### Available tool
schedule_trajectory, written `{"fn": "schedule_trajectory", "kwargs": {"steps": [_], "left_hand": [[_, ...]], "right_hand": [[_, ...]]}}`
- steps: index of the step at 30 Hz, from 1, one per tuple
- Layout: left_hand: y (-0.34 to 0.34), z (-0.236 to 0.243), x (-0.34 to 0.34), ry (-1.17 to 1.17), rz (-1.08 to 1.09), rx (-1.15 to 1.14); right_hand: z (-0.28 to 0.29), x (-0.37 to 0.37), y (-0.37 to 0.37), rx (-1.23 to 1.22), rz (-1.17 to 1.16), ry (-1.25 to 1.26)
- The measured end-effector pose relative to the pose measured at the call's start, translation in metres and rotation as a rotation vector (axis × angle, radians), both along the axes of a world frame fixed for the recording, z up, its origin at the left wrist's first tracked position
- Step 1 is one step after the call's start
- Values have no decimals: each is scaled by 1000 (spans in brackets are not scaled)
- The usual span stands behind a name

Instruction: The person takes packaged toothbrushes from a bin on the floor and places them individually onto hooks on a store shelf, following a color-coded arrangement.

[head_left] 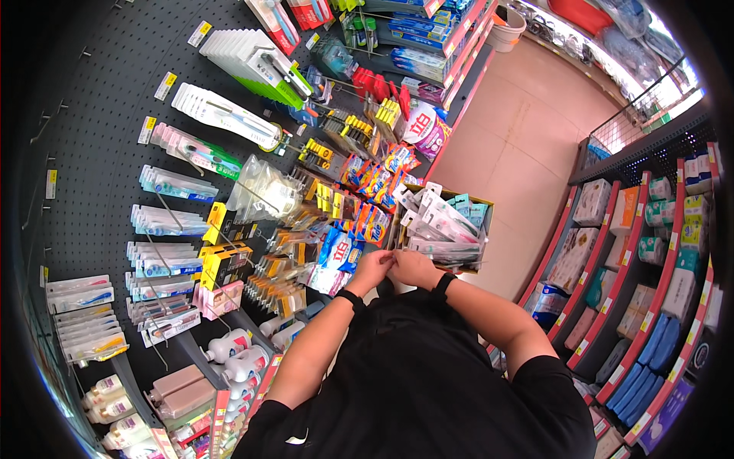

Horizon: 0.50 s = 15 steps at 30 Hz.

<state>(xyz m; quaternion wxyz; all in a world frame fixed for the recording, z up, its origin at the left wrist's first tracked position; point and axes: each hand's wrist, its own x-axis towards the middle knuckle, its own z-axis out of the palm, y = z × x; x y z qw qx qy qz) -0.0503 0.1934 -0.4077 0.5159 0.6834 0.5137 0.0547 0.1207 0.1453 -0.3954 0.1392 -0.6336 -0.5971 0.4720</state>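
Note:
My left hand (371, 271) and my right hand (415, 269) meet in front of my body, fingertips close together. The fingers of both are bent into a pinch. Anything between them is too small or too hidden to make out. Just beyond my right hand stands an open cardboard box (490, 223) filled with blister packs (442, 220) in white, pink and teal, which look like toothbrushes. Left of my left hand lies a blue and white detergent bag (338, 249). Orange and blue detergent bags (376, 183) are piled farther off, beside the box.
A dark pegboard wall (99, 153) on the left carries hooks with hanging toothbrush packs (172, 222) and yellow-black cards (329, 157). White bottles (237, 356) stand on the lower left shelves. Across the tiled aisle (520, 145), right-hand shelves (608, 306) hold tissue packs and blue packages.

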Motion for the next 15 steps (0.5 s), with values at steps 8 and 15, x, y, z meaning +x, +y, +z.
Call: {"fn": "schedule_trajectory", "kwargs": {"steps": [8,15], "left_hand": [[-20,-25,-4,133,-5,158],[-20,-30,-25,-77,103,25]], "right_hand": [[13,9,-3,-4,122,-94],[43,10,-3,42,138,-75]]}}
